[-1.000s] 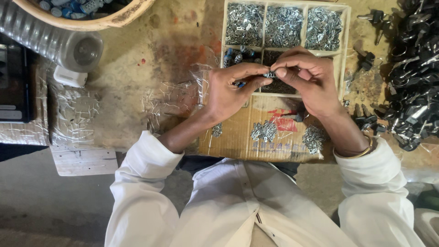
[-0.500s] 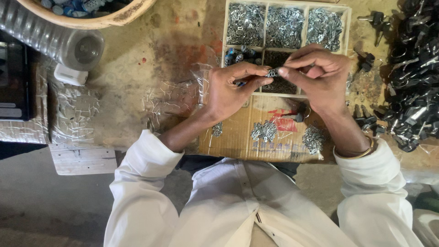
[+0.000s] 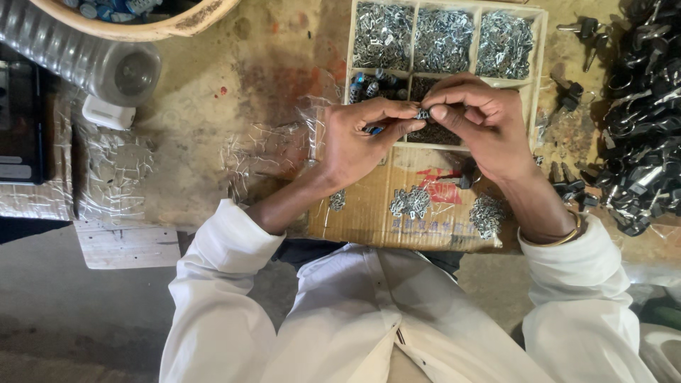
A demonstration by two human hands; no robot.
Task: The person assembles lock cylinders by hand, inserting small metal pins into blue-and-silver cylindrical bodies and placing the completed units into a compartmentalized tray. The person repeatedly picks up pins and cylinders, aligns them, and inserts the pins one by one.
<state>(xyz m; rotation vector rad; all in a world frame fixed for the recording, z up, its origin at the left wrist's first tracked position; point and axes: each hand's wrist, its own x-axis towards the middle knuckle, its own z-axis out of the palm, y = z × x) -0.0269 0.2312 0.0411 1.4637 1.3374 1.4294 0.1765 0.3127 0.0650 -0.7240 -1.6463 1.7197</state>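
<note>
Hands meet in the middle of our head view, over a wooden tray with small boxes full of shiny metal bits. We see only this one view, from above.

Our left hand and our right hand come together at the fingertips. Between them sits a tiny metal part, just above the tray's lower box. The fingers of both hands are pinched tight on that little part. Something small and blue peeks out under our left thumb; we cannot tell what it is.

We think the step now is joining or twisting two tiny pieces together. The next move calls for a steady pinch and a small, careful turn, so nothing slips.

Both wrists are bent inward and our arms in white sleeves make a V shape. A flat cardboard sheet lies under our wrists with little heaps of metal bits on it. A pile of black parts lies at the right.
</note>
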